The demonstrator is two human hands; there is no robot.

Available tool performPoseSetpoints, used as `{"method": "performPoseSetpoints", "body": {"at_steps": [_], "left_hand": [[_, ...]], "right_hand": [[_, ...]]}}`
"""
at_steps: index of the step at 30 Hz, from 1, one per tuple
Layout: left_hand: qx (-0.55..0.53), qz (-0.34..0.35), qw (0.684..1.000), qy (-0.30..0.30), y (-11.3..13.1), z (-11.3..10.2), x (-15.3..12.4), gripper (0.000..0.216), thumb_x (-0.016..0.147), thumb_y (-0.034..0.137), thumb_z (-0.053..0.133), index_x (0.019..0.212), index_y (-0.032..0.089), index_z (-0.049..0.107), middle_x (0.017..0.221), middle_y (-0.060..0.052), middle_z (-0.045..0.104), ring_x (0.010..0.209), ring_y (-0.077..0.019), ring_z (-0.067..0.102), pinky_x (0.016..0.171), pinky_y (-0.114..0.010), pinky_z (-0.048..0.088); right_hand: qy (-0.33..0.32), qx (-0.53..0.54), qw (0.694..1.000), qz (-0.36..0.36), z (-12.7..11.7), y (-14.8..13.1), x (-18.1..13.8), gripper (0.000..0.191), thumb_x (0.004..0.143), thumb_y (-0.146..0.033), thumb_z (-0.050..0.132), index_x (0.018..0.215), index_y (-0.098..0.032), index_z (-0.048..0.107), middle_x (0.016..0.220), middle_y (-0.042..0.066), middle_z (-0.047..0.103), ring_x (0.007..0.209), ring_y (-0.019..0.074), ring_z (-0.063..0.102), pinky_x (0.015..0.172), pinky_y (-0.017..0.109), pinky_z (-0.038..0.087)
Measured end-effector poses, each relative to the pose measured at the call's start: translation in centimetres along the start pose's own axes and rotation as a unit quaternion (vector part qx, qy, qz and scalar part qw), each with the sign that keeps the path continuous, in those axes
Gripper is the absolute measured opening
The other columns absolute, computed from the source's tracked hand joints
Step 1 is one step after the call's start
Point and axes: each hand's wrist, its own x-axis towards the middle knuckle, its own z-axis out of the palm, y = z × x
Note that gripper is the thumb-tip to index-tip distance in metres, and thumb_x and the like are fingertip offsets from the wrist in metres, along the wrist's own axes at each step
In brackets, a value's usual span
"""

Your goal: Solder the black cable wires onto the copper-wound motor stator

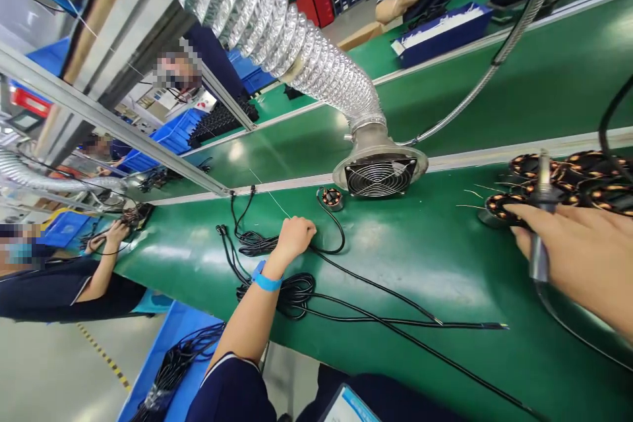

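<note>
My left hand [295, 236] is closed over the table. A thin pale wire [270, 192], which looks like solder wire, runs down from the upper left to its fingers. Beside that hand are a coiled black cable [257, 244] and a single small motor stator [331, 198] with copper windings and a black lead. At the right, my right hand [583, 264] has a soldering iron [539, 257] in its fingers, tip upward. Its thumb and index finger are at the edge of a copper-wound stator [502, 206]; whether they grip it I cannot tell.
Several stators [588, 175] cluster at the right. A fume extraction hood [380, 175] with a silver duct [326, 59] hangs at the table's back edge. Black cables [376, 318] stretch across the green table [420, 257]. A blue bin [148, 369] with cables stands lower left. Co-workers sit left and opposite.
</note>
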Motion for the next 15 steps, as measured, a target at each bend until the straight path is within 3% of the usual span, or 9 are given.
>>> {"method": "performPoseSetpoints", "body": {"at_steps": [3,6,9,11,12,15], "left_hand": [[-0.022,0.027,0.999,0.012,0.9,-1.1,-1.0,0.033,0.097,0.021,0.047,0.08,0.016,0.075,0.086,-0.009,0.077,0.092,-0.0212,0.068,0.098,-0.035,0.046],[-0.101,0.088,0.991,-0.004,3.0,-1.9,-2.4,0.038,0.102,0.029,0.041,0.088,0.016,0.074,0.087,-0.006,0.077,0.091,-0.017,0.068,0.095,-0.029,0.047],[-0.249,0.18,0.94,-0.152,6.0,-0.8,-2.9,0.033,0.101,0.032,0.042,0.095,0.016,0.07,0.077,-0.002,0.073,0.078,-0.0129,0.066,0.081,-0.024,0.049],[-0.3,0.196,0.9,-0.248,8.0,0.7,-2.1,0.031,0.1,0.032,0.042,0.094,0.016,0.067,0.07,0.001,0.066,0.067,-0.0105,0.061,0.073,-0.022,0.047],[-0.309,0.192,0.895,-0.26,8.9,1.6,-1.5,0.03,0.1,0.031,0.042,0.091,0.016,0.066,0.07,0.002,0.064,0.066,-0.0099,0.058,0.071,-0.022,0.046],[-0.302,0.175,0.917,-0.194,10.7,4.0,0.5,0.024,0.098,0.027,0.047,0.087,0.015,0.065,0.079,0.001,0.063,0.075,-0.0106,0.056,0.074,-0.022,0.043]], "right_hand": [[0.011,-0.06,0.995,-0.082,-0.5,-1.3,1.1,0.039,0.099,-0.037,0.035,0.101,-0.016,0.068,0.067,0.013,0.058,0.069,0.0294,0.055,0.066,0.04,0.04],[0.011,-0.034,0.995,-0.098,-0.3,-2.0,1.3,0.036,0.099,-0.036,0.038,0.1,-0.016,0.068,0.069,0.012,0.059,0.067,0.0274,0.055,0.063,0.038,0.039],[-0.015,0.024,0.992,-0.125,0.0,-3.3,0.4,0.03,0.099,-0.032,0.041,0.101,-0.019,0.069,0.07,0.009,0.059,0.066,0.0242,0.055,0.064,0.037,0.04],[-0.027,0.06,0.986,-0.152,-0.2,-4.4,-0.6,0.027,0.1,-0.029,0.042,0.102,-0.021,0.068,0.072,0.007,0.06,0.066,0.0222,0.055,0.064,0.035,0.042],[-0.028,0.076,0.983,-0.167,-0.4,-5.1,-1.1,0.026,0.101,-0.027,0.043,0.104,-0.021,0.068,0.073,0.006,0.061,0.066,0.0213,0.056,0.064,0.035,0.043],[-0.026,0.114,0.974,-0.192,-1.3,-6.6,-2.1,0.022,0.102,-0.025,0.045,0.11,-0.023,0.065,0.078,0.005,0.063,0.067,0.0197,0.058,0.064,0.033,0.046]]}}
